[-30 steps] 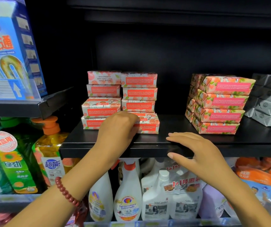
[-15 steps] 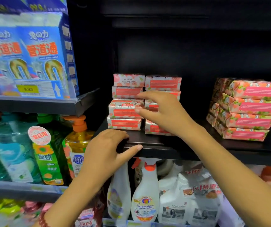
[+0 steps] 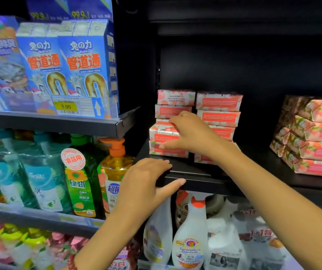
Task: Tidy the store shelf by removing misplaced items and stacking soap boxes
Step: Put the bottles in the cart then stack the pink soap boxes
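The black shelf point(image 3: 205, 172) spans the middle and right of your view, and the soap boxes sit on it in two groups well apart. At the far right is a stack of pink-labelled soap boxes point(image 3: 316, 145), turned at an angle. Nearer the shelf's left end stands a block of red-labelled soap boxes point(image 3: 218, 102), two columns side by side and four layers high. On the neighbouring unit to your left, blue drain-cleaner boxes point(image 3: 82, 61) stand above a green dish-soap bottle point(image 3: 78, 182) and an orange pump bottle point(image 3: 115, 164). A white spray bottle point(image 3: 190, 240) stands below the black shelf. Your right hand point(image 3: 193, 133) reaches into the left column and grips the protruding soap box point(image 3: 163, 133), third from the top: your fingers curl over its top and your thumb lies across the front of the box beneath it. Your left hand point(image 3: 146, 184) rests on the shelf's front edge, fingers nearly straight on top and thumb stretched along the lip, holding nothing. A yellow price tag point(image 3: 66, 106) reads 9.90.
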